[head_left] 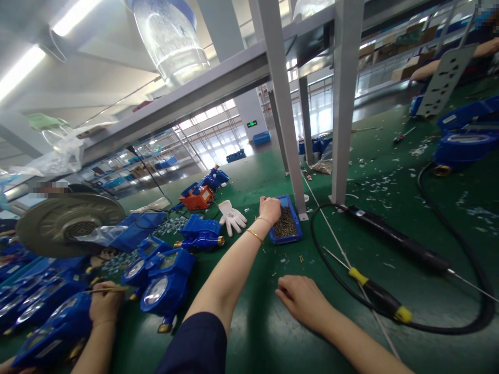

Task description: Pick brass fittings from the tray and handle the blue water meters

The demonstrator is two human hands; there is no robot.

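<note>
My left hand (270,209), a gold bracelet at its wrist, reaches over a small blue tray (286,240). Small brass-coloured screws (286,223) fill much of that tray. The fingers curl down at its left side, and their tips are hidden. Nearer to me, my right hand (302,297) rests on the green tabletop (268,322) with its fingers curled in. Whatever it may hold is out of sight. A few loose screws (301,257) lie between my right hand and the tray.
Blue water meters (166,285) stand at left, where another person's hand (106,304) holds a thin brown stick. A white glove (232,217) lies beyond. Rightward are a yellow-black screwdriver (380,295), a corded black electric screwdriver (401,240) and grey shelf posts (345,104).
</note>
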